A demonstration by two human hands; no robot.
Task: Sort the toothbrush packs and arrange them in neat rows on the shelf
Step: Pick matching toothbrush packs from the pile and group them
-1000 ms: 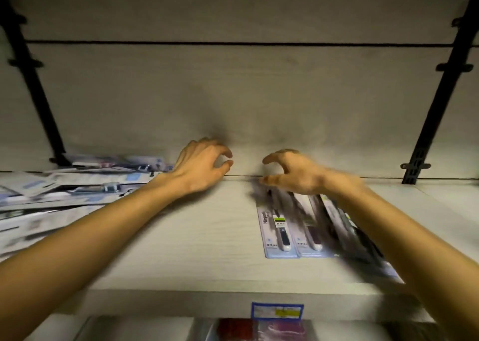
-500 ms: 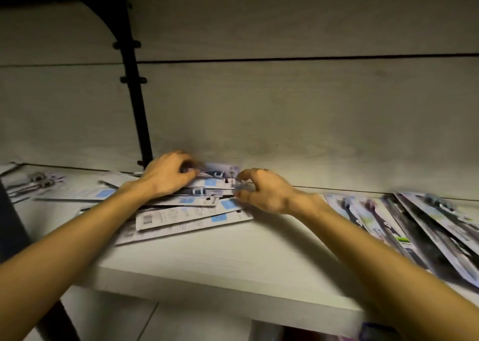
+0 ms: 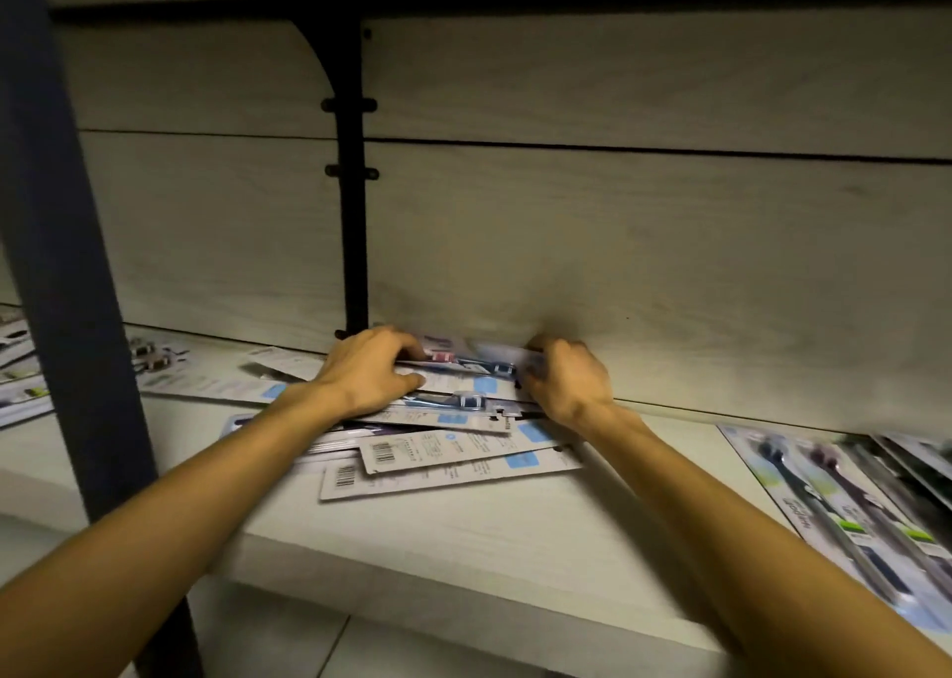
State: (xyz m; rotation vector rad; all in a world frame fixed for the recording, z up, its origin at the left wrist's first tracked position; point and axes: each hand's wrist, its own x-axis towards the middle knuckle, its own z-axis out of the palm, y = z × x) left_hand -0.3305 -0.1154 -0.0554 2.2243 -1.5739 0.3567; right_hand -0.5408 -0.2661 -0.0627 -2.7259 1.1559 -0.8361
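A loose pile of toothbrush packs (image 3: 448,450) lies crosswise on the pale shelf (image 3: 463,538), some face down with barcodes showing. My left hand (image 3: 368,371) grips the left end of the top packs at the back of the pile. My right hand (image 3: 566,381) grips their right end, close to the back wall. A pack with a blue brush (image 3: 453,401) lies between the two hands. At the right, several packs (image 3: 845,502) lie side by side in a row, pointing front to back.
A dark upright post (image 3: 67,265) stands at the front left, and a black bracket (image 3: 353,213) runs up the back wall behind my left hand. More packs (image 3: 20,373) lie on the shelf section left of the post. The upper shelf hangs close overhead.
My view swung left from the neat row to the loose pile. Both hands moved from the bare shelf onto the pile and closed round the ends of its top packs.
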